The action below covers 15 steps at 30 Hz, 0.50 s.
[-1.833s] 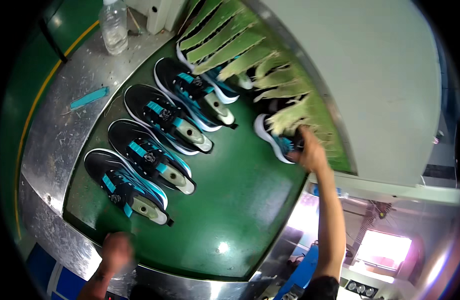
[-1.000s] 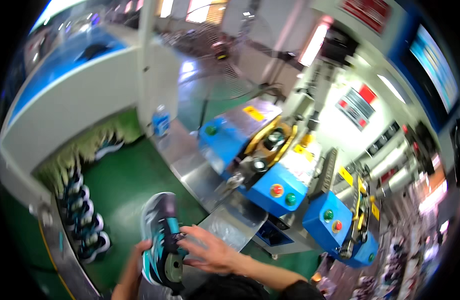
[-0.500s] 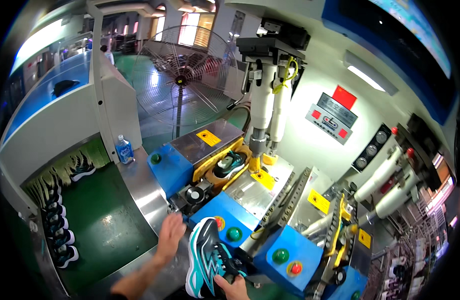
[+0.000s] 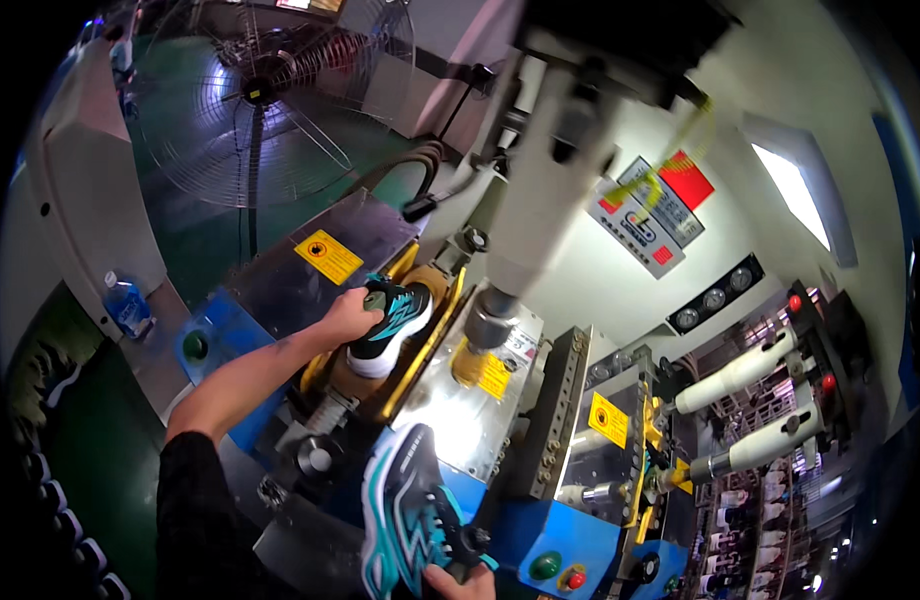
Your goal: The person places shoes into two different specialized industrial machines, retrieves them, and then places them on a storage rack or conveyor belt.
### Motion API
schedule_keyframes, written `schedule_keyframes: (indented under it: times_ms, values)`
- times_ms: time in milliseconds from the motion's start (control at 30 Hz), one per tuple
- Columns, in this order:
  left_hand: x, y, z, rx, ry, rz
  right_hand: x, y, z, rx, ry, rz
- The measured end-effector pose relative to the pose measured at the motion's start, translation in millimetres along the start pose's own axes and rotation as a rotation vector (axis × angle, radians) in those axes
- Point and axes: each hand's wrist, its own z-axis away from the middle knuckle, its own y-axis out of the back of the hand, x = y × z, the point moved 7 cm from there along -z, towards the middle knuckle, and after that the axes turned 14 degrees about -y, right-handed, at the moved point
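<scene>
My left hand (image 4: 354, 316) reaches forward into the left station of the pressing machine. Its fingers are closed around the upper of a black and teal sneaker (image 4: 403, 318) with a white sole, which sits between yellow side pads (image 4: 432, 345). Low in the view, my right hand (image 4: 462, 582) grips a second black and teal sneaker (image 4: 405, 510) near its opening, toe pointing up and away. A dark piece shows in that shoe's opening, but I cannot make out what it is. To the right of the first shoe hangs a white press cylinder (image 4: 540, 190), blurred.
Blue control boxes with green buttons (image 4: 545, 565) flank the stations. Another pair of white cylinders (image 4: 735, 372) stands at the right. On the left are a large wire fan (image 4: 257, 92), a bottle (image 4: 128, 303) and a green conveyor (image 4: 100, 420) carrying several shoes. A rack (image 4: 750, 530) fills the right rear.
My left hand has moved forward from beside the machine and taken hold of the sneaker in the left station. The view has shifted closer. My right hand still holds its sneaker.
</scene>
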Motion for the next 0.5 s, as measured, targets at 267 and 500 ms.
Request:
schedule_keyframes:
  times_ms: [267,500]
  values:
    - [-43,141,242,0.694,0.052,1.129,-112,-79,-152,-0.245,-0.415,-0.414]
    - [-86,173,458,1.071,0.37,0.888,-125,-105,-336,0.833,0.36,0.513]
